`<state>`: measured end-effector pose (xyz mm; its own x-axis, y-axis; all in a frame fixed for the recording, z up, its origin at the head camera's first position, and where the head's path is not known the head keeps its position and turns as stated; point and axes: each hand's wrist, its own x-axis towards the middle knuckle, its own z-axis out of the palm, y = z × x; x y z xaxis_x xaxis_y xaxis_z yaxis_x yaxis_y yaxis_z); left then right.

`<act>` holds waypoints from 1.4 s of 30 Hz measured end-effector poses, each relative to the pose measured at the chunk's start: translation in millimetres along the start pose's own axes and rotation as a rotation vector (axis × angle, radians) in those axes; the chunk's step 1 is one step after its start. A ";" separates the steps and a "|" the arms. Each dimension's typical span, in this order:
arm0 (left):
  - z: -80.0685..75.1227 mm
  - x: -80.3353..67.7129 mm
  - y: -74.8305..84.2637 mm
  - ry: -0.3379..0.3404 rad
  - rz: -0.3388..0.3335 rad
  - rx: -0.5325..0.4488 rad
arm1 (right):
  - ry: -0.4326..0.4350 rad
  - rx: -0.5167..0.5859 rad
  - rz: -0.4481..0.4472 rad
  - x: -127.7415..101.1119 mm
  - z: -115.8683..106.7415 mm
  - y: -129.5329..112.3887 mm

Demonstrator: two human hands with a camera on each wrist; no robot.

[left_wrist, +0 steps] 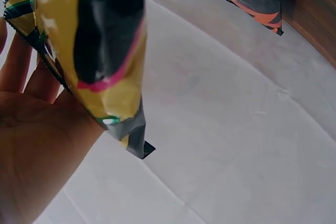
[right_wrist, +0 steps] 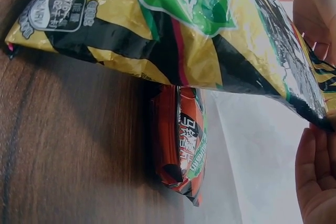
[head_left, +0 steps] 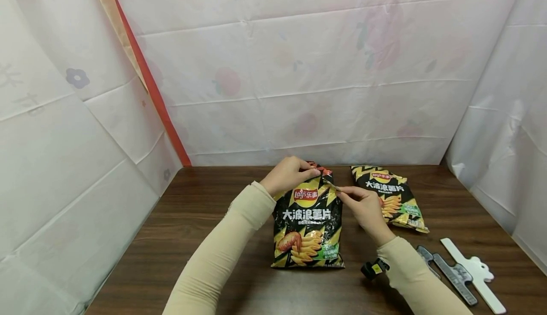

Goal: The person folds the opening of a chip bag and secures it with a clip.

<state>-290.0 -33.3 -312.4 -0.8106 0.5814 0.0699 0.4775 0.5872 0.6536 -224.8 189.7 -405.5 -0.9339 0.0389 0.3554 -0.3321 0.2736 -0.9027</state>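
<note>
On the wooden table [head_left: 205, 220], both hands [head_left: 288, 175] [head_left: 363, 206] pinch the top edge of the nearer chip bag [head_left: 307, 225], seemingly unopened, clips [head_left: 459, 270] lying unused to its right.

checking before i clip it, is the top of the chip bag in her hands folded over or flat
Folded over: the chip bag has a top corner turned down, pinched by both the left hand and right hand.

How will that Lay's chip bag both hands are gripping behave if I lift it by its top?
The Lay's chip bag looks puffed, so it is probably light for its size. Its film creases where the left hand and right hand pinch it, so it is likely floppy. The glossy surface may slip.
</note>
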 end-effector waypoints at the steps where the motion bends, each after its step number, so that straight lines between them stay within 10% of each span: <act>1: -0.5 0.1 -0.1 -0.002 0.007 0.010 | 0.000 0.000 -0.001 0.2 -0.1 0.2; 42: -4.6 4.1 -4.7 -0.052 0.035 -0.002 | -0.108 -0.117 0.089 7.5 -9.5 -8.8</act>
<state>-297.1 -36.3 -311.7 -0.7748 0.6299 0.0538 0.5047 0.5650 0.6528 -227.6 196.7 -392.6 -0.9698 -0.0340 0.2415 -0.2358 0.3836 -0.8929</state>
